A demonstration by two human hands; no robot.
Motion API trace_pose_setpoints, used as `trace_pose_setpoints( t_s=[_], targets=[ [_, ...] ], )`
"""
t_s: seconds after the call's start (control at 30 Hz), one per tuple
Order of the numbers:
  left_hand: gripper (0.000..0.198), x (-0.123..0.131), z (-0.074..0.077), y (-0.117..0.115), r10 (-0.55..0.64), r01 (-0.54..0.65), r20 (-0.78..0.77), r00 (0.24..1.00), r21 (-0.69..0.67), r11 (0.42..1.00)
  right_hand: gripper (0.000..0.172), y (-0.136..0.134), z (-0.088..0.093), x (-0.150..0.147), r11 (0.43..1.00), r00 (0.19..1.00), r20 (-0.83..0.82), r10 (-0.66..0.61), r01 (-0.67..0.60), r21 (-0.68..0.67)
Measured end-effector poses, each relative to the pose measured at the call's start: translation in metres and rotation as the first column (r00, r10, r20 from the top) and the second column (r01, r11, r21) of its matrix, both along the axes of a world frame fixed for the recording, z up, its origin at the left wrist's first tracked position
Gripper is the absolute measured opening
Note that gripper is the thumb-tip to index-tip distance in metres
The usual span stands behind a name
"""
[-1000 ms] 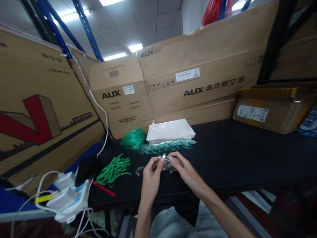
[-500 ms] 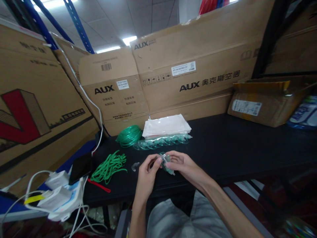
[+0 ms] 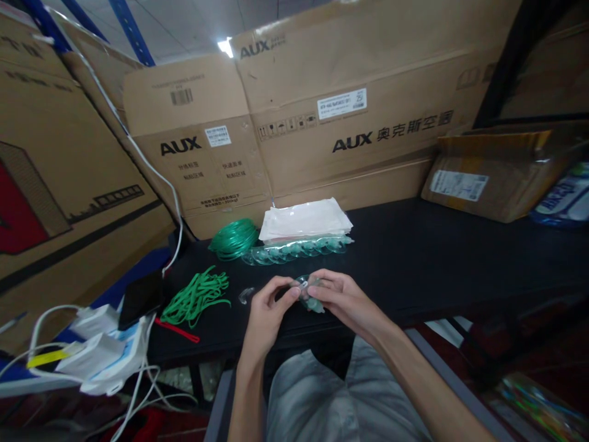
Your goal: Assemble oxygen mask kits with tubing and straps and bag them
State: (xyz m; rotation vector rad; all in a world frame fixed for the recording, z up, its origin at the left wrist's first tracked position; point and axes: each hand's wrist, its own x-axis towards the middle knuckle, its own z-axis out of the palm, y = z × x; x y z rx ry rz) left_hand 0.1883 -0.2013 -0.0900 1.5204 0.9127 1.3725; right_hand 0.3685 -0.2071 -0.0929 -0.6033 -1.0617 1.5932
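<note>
Both hands hold a small translucent green oxygen mask point(image 3: 315, 303) above the near edge of the black table. My left hand point(image 3: 271, 307) pinches its left side between thumb and fingers, by a small whitish piece point(image 3: 304, 285). On the other side, my right hand point(image 3: 343, 301) grips the mask with thumb and fingertips, which hide part of it. A row of nested clear green masks point(image 3: 299, 248) lies just beyond the hands. Left of my left hand rests a small clear plastic piece point(image 3: 246, 295).
Green elastic straps point(image 3: 196, 298) and a red cord point(image 3: 179, 331) lie at left, near a dark phone point(image 3: 140, 299) and white plugs point(image 3: 99, 356). Coiled green tubing point(image 3: 234, 238) and white packets point(image 3: 306, 220) sit behind. Cardboard point(image 3: 294, 147) walls the back; an open box point(image 3: 488, 178) stands right.
The view has tipped slightly down and shifted. Both hands still grip the mask, which has turned a little between the fingers.
</note>
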Motion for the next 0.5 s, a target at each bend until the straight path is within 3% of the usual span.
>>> trace_pose_setpoints(
  t_s=[0.27,0.5],
  targets=[
    [0.015,0.003,0.000,0.003,-0.009,0.009,-0.031,0.999,-0.002,1.000,0.030,-0.003,0.008,0.001,0.969,0.954,0.167,-0.247,0.242,0.050],
    [0.014,0.004,-0.002,0.002,-0.004,0.004,-0.052,0.999,-0.011,1.000,0.025,-0.007,0.017,-0.001,0.931,0.885,0.289,-0.364,0.338,0.138]
  ],
)
